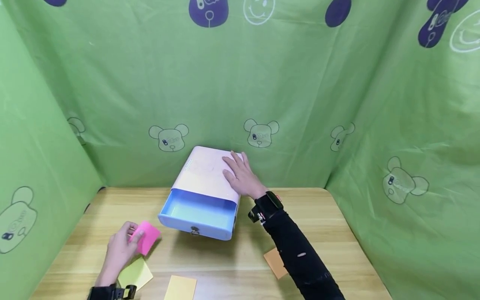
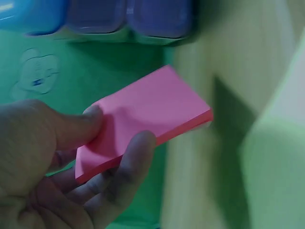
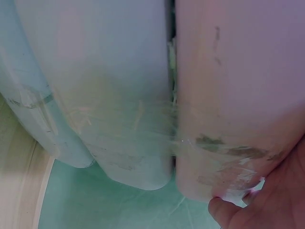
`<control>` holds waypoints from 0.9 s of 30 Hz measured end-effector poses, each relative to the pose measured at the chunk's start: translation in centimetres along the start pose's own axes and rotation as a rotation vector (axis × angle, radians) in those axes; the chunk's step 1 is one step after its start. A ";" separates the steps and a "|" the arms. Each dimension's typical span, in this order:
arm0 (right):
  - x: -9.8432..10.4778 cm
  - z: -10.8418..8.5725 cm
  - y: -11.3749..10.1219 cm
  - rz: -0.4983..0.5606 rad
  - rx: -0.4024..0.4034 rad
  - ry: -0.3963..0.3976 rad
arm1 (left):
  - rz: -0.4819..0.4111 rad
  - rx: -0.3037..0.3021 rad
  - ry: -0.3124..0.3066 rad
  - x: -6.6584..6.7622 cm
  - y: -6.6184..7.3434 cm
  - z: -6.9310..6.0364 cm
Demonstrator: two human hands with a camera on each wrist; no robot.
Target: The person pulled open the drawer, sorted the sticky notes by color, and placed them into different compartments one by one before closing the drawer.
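Note:
My left hand [image 1: 119, 249] pinches a pink sticky note pad [image 1: 149, 237] to the left of the box's drawer. In the left wrist view, thumb and fingers of the left hand [image 2: 114, 157] grip one end of the pink pad [image 2: 152, 105]. A box with a pale pink top [image 1: 206, 173] stands at the back of the table, its blue drawer [image 1: 198, 208] pulled out, with no contents visible. My right hand [image 1: 243, 177] rests with spread fingers on the box's top right edge. In the right wrist view, the right hand [image 3: 267, 205] touches the box's pink section [image 3: 238, 95].
On the wooden table [image 1: 315, 225] lie a yellow-green pad [image 1: 136, 273] beside my left wrist, a pale orange pad [image 1: 181, 288] at the front, and an orange pad [image 1: 275, 263] partly behind my right sleeve. Green cloth [image 1: 210, 83] hangs around the table.

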State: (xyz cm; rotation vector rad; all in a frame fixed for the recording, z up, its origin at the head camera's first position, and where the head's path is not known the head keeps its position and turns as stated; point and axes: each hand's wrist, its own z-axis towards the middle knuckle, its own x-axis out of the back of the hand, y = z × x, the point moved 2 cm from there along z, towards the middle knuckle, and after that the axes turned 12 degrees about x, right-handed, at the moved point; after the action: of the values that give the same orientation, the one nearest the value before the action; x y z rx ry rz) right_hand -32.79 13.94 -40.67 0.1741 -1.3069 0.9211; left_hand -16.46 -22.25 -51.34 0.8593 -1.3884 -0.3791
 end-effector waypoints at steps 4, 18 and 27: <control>0.0 0.1 0.0 0.002 -0.006 -0.003 | -0.083 0.006 0.192 2.0 1.2 -1.1; -0.1 0.2 0.1 -0.010 0.030 0.021 | -0.556 -0.103 0.518 5.2 6.7 -4.0; -0.2 0.2 0.2 -0.010 0.023 0.022 | -0.663 -0.321 0.444 4.4 10.6 -4.5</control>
State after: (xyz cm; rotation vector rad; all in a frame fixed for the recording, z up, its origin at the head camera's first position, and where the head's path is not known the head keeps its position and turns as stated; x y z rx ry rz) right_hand -33.03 13.90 -40.85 0.1875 -1.2744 0.9280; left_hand -13.98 -17.10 -40.46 1.0425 -0.5845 -0.8358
